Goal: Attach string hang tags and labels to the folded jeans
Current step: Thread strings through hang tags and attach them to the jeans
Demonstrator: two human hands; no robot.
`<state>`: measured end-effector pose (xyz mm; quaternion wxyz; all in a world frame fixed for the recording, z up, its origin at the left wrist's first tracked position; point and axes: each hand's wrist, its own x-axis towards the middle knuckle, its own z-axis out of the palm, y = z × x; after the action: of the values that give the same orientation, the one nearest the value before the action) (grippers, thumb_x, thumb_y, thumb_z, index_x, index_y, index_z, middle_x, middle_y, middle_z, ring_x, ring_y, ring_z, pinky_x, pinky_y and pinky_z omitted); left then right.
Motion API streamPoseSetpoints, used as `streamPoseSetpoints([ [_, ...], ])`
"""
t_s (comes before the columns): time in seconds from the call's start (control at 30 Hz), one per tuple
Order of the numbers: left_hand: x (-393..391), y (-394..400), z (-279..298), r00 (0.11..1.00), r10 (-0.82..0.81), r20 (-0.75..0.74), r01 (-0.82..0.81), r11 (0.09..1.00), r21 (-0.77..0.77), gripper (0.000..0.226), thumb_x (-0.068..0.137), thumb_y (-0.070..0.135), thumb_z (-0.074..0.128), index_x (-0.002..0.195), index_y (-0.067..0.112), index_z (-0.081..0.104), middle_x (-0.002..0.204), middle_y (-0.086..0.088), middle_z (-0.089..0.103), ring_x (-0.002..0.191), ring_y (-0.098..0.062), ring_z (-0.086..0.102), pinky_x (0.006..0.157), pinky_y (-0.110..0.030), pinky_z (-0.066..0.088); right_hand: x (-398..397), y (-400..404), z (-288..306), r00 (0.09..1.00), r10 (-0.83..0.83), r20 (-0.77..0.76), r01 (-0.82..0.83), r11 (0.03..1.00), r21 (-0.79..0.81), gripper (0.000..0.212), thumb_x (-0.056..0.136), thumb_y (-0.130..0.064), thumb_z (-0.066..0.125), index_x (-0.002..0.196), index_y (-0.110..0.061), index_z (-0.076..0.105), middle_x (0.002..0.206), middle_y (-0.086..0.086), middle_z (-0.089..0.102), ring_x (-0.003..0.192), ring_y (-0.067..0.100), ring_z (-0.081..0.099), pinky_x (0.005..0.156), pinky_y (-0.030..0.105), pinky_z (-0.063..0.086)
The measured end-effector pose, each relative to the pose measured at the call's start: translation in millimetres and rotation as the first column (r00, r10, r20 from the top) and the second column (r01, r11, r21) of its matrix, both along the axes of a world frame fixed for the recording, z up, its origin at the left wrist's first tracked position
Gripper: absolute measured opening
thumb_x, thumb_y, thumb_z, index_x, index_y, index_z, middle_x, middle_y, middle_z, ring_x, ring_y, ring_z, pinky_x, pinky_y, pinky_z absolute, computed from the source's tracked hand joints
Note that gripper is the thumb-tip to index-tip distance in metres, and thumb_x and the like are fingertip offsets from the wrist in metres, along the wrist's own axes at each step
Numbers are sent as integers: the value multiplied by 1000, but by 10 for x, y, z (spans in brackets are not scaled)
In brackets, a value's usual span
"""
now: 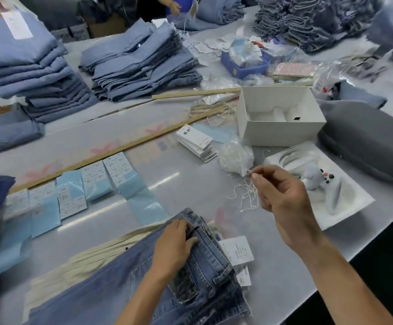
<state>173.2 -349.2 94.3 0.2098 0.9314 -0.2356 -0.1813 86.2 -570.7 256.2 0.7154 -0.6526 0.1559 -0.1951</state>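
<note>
We see an open white cardboard box (282, 127) on the grey table (190, 184), a moulded white insert inside, and a blue plastic bin (242, 65) heaped with white tags. Our left hand (174, 247) pinches the waistband of the folded blue denim jeans (209, 261). Up and right, our right hand (282, 195) pinches thin white strings (244, 195), clear of the jeans.
</note>
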Motion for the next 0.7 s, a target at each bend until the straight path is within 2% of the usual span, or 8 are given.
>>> streamPoseSetpoints([
  [0.07,-57,-1,-79,995,83,54,-77,992,-104,10,99,35,61,99,30,52,97,13,53,93,-14,55,66,-28,40,62,-30,14,999,-20,25,23,993,-119,15,87,-32,71,96,-20,72,67,-8,51,55,3,39,48,12,34],
  [0.13,-53,-12,-81,982,182,54,-169,967,-190,19,99,27,61,85,31,49,84,15,53,79,-10,54,57,-27,36,108,67,-142,999,-5,-33,-4,965,-263,4,89,-29,74,92,-26,73,65,-8,47,57,3,40,50,14,35],
  [0.27,-29,22,-49,970,229,-76,-241,940,-243,22,100,27,60,81,32,50,75,11,60,70,-5,55,61,-33,45,84,584,-858,933,79,-350,-189,938,-292,9,91,-23,74,82,-25,73,55,-14,50,53,2,43,56,21,39],
  [0.37,70,80,-7,950,243,-197,-299,889,-348,20,98,23,64,82,30,55,76,9,63,71,-1,58,62,-18,44,52,1005,-1304,854,16,-520,-219,917,-332,7,90,-24,73,84,-27,75,68,-20,66,69,-1,62,68,24,50],
  [0.47,119,128,27,933,243,-266,-335,857,-392,17,96,21,68,82,25,59,76,7,65,67,3,56,61,-13,43,79,1241,-1476,794,-139,-591,-142,904,-403,10,94,-30,66,88,-28,73,76,-12,68,74,10,63,67,33,52],
  [0.57,125,162,41,913,234,-334,-368,826,-427,13,96,22,69,84,26,66,75,8,68,65,0,58,60,-17,47,136,1368,-1507,791,-240,-564,-4,918,-396,11,95,-29,66,85,-28,72,76,-12,68,72,7,62,60,27,49],
  [0.63,132,192,41,880,241,-409,-428,774,-466,15,100,17,62,91,26,71,72,8,70,59,-3,57,55,-20,47,198,1457,-1485,809,-268,-524,96,939,-331,13,93,-24,68,81,-28,72,74,-13,69,72,4,63,61,23,50],
  [0.7,152,238,47,846,239,-476,-475,742,-473,24,101,7,58,95,24,74,67,5,69,56,-5,56,50,-22,45,257,1524,-1474,806,-252,-535,186,967,-175,20,91,-20,70,74,-29,72,71,-12,71,71,6,65,65,26,54],
])
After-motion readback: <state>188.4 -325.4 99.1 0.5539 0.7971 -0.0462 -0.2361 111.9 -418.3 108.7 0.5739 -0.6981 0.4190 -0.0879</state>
